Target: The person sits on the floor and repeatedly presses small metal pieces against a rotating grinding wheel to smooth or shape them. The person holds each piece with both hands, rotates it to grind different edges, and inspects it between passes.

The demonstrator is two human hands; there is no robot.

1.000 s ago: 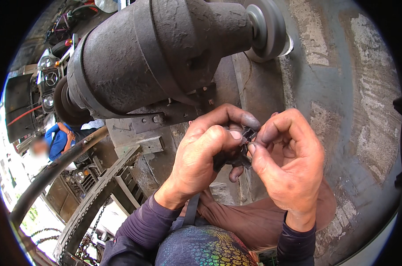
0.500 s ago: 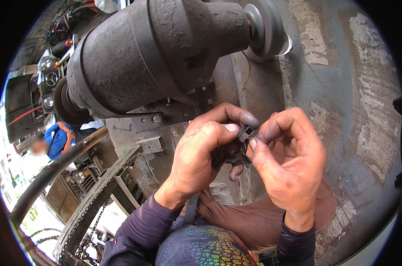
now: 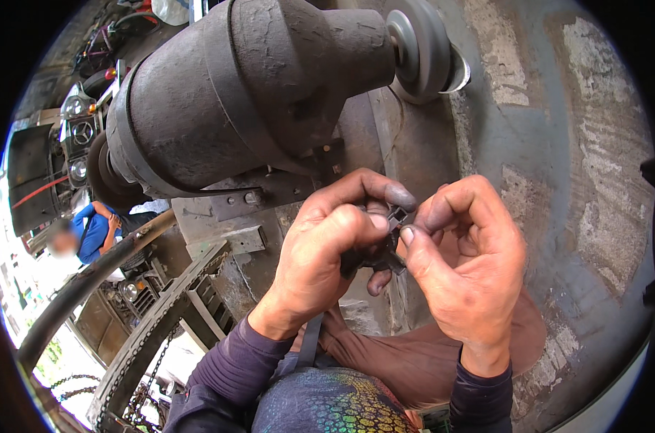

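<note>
My left hand (image 3: 313, 252) is closed around a small black part (image 3: 374, 256). Thumb and forefinger grip it near a little rectangular metal frame (image 3: 397, 217) that is open in the middle. Much of the part is hidden inside the hand. My right hand (image 3: 475, 267) is pinched, thumb against curled fingers, right beside the part's metal frame. Whatever lies between those fingertips is too small or too covered to make out. Dark grime coats the fingertips of both hands.
Just beyond my hands stands a large bench grinder (image 3: 197, 108) with a grinding wheel (image 3: 423, 54) at its right end. A chain-hung metal beam (image 3: 154, 325) and a curved pipe (image 3: 103, 278) run along the left. A person in blue (image 3: 95, 234) and parked vehicles (image 3: 31, 173) are farther left.
The black part and its metal frame have tilted slightly in my left hand. My right thumb has moved slightly left beside the frame. The view has shifted a little.
</note>
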